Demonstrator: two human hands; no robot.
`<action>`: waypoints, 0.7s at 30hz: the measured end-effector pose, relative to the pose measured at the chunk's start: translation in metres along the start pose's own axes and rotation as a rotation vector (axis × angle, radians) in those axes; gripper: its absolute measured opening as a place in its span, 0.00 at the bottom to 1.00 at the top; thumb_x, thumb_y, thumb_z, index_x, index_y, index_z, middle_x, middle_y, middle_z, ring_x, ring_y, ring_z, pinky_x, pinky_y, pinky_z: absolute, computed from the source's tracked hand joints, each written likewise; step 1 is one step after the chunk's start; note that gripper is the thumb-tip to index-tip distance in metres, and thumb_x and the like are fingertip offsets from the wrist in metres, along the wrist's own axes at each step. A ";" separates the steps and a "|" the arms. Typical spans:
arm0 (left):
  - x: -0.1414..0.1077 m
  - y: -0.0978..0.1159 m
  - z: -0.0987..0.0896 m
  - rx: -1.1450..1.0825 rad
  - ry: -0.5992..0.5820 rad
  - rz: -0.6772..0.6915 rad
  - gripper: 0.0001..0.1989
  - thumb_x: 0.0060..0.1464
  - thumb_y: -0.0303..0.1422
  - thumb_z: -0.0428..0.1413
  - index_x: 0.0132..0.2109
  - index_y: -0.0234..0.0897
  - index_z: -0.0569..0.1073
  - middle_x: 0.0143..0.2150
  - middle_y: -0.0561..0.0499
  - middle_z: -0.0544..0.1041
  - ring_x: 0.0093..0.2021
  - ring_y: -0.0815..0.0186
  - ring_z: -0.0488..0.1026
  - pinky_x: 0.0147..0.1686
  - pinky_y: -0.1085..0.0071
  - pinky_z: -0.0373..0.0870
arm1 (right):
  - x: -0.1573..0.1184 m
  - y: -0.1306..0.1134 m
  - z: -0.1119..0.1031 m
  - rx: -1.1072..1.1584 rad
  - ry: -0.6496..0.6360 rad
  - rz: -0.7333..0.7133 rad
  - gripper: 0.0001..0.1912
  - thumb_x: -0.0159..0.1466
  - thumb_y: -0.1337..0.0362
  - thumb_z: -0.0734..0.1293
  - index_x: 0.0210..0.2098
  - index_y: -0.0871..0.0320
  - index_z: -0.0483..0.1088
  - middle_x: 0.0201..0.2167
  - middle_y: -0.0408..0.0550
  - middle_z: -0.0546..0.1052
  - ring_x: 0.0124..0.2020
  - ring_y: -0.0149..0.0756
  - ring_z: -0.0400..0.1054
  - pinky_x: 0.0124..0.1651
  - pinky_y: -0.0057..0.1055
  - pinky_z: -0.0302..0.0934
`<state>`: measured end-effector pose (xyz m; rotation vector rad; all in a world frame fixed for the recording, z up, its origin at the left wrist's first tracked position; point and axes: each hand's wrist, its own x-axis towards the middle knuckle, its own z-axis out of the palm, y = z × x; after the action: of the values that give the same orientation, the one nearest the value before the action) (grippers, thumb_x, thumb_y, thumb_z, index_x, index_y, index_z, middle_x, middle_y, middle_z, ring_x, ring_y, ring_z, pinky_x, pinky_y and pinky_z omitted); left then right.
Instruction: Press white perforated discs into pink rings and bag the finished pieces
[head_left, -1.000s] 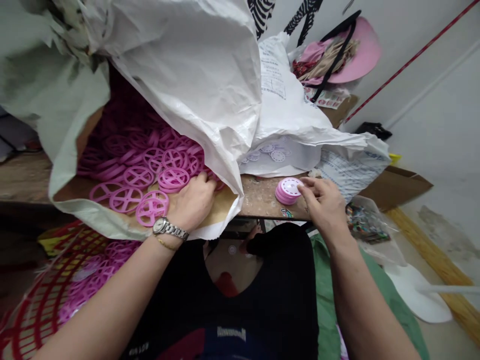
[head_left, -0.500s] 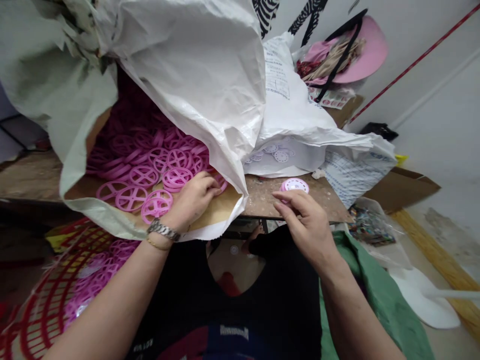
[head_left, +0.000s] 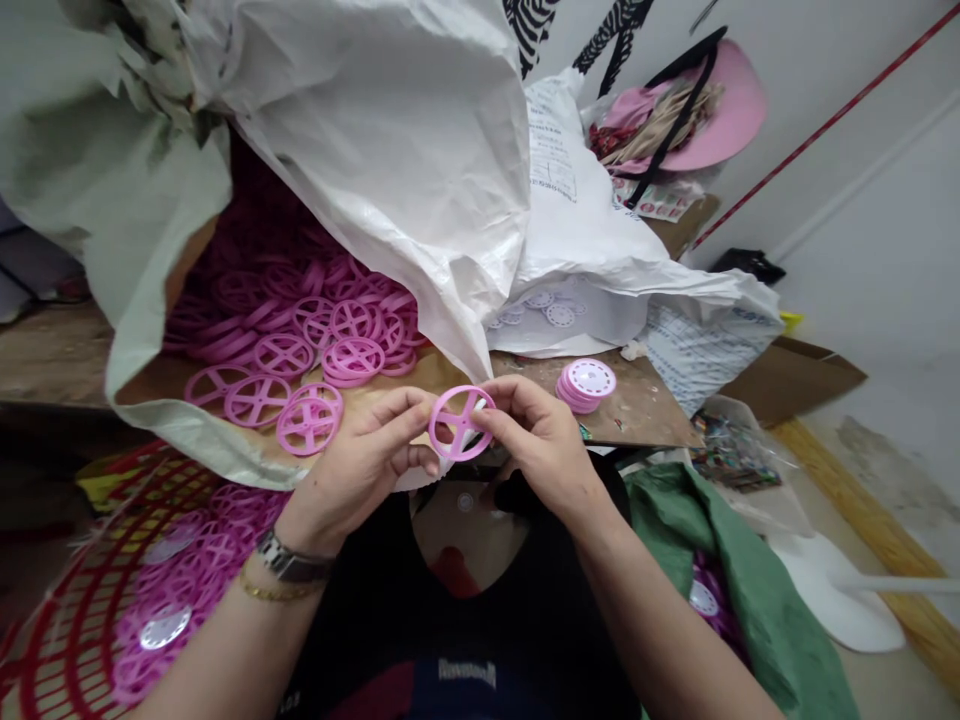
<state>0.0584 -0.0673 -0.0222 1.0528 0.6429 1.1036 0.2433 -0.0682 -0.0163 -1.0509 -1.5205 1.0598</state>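
Note:
A pink spoked plastic wheel (head_left: 439,449) stands upright between my two hands, above the table's front edge. My right hand (head_left: 546,448) pinches its right rim between thumb and fingers. At the left rim are the fingertips of my left hand (head_left: 367,455), closed on it. Something small and white shows behind the wheel by my right fingers; I cannot make out what it is. To the right, a stack of pink wheels (head_left: 574,400) lies on the table, topped by a white disc (head_left: 592,378) with slots around its edge.
A big white sack (head_left: 390,130) lies open at left, full of pink wheels (head_left: 281,355). Behind, another sack (head_left: 570,220) holds white discs (head_left: 559,315). Below left is a red basket (head_left: 71,600) of pink pieces; a green sack (head_left: 720,530) sits at lower right of the brown table (head_left: 641,400).
My left hand has come out of the sack to the middle with a pink wheel. My right hand has moved left from the stack to meet it.

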 end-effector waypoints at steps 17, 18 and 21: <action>0.006 -0.020 -0.001 0.171 0.184 -0.056 0.13 0.58 0.42 0.60 0.41 0.36 0.74 0.32 0.55 0.77 0.28 0.70 0.78 0.28 0.77 0.78 | 0.132 0.006 -0.139 -1.301 0.200 0.166 0.15 0.68 0.60 0.64 0.47 0.60 0.78 0.48 0.55 0.80 0.51 0.46 0.73 0.52 0.34 0.62; 0.006 -0.021 0.000 0.174 0.185 -0.069 0.13 0.58 0.42 0.60 0.41 0.36 0.74 0.32 0.54 0.77 0.28 0.70 0.78 0.28 0.77 0.78 | 0.145 0.013 -0.147 -1.326 0.200 0.210 0.16 0.68 0.60 0.64 0.49 0.62 0.77 0.49 0.59 0.80 0.52 0.48 0.73 0.53 0.35 0.62; 0.006 -0.024 0.001 0.181 0.186 -0.105 0.14 0.58 0.42 0.60 0.41 0.36 0.75 0.31 0.53 0.78 0.28 0.69 0.78 0.28 0.77 0.78 | 0.176 0.034 -0.160 -1.366 0.186 0.311 0.22 0.67 0.58 0.65 0.53 0.67 0.74 0.53 0.66 0.77 0.56 0.51 0.71 0.53 0.36 0.62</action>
<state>0.0707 -0.0635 -0.0432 1.0647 0.9515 1.0740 0.3766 0.1296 0.0158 -2.2569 -1.9191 -0.0847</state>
